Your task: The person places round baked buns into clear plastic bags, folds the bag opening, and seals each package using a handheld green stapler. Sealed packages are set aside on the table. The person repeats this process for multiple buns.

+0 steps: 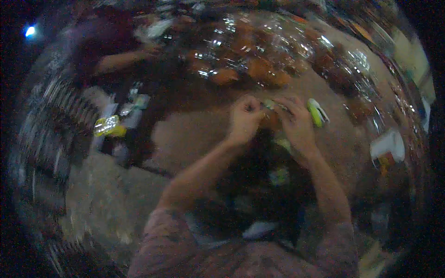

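My left hand (244, 118) and my right hand (297, 124) meet over the table's near edge. The fingers of my left hand are curled into a pinch. Those of my right hand bend over from the other side. Between them is a small pale-green piece (268, 104), with something orange-brown (272, 122) just below; blur and fingers hide what they are. Close to the right of my right hand lies a green and white object (316, 112), shaped like a stapler.
Shiny clear-wrapped orange-brown packets (252, 65) pile across the table's far side (194, 134) and right. A white container (388, 143) stands at the right. Another person's forearm (121, 61) reaches in at the far left. A yellow shiny item (110, 126) sits left.
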`<state>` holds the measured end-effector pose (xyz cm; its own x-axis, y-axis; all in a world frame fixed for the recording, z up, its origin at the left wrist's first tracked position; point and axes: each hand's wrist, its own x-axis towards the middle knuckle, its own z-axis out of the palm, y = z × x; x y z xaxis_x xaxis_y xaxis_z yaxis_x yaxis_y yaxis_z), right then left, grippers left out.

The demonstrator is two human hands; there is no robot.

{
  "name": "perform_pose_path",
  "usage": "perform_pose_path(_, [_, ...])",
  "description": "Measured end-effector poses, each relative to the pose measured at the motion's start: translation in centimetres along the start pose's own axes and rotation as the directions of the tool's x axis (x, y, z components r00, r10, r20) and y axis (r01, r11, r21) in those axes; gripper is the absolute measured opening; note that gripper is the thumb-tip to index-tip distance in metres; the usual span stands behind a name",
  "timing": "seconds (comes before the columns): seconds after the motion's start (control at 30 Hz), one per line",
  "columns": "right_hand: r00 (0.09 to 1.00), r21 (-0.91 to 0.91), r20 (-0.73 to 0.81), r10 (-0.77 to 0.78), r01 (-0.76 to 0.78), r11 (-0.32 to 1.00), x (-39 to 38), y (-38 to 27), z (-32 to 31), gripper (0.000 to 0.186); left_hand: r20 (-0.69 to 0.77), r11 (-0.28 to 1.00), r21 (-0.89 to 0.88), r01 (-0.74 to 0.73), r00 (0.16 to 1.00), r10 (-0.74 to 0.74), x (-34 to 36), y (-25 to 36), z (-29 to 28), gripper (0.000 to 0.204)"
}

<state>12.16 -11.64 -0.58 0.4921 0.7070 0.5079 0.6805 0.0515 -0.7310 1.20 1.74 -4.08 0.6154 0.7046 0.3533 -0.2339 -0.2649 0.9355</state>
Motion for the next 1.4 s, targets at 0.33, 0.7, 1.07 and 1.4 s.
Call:
perform_pose_path(0.33, [0.976,-0.034,-0.16,-0.147,0.144,0.989,0.5,-0.9,1.1,0.023,0.109,0.874,-0.437,0.214,0.977,-0.184,0.1,3.2,-0.9,0.031])
perform_pose_path(0.7, [0.999,0.002,0.037,-0.016,0.016,1.0,0.8,-0.5,0.0,0.024,0.235,0.9,-0.327,0.287,0.948,-0.217,1.1,1.3,-2.2,0.027])
perform_pose_path(1.07, [0.992,0.042,0.032,-0.125,0.123,0.991,0.8,0.9,0.9,0.025,0.069,0.998,0.035,0.045,0.996,-0.048,0.9,0.0,-2.1,0.021])
perform_pose_path(1.4, [0.976,-0.786,-0.168,0.136,-0.216,0.579,-1.1,3.5,-4.7,0.069,0.055,0.992,-0.119,0.043,0.998,-0.036,0.3,-1.4,-3.4,0.028])
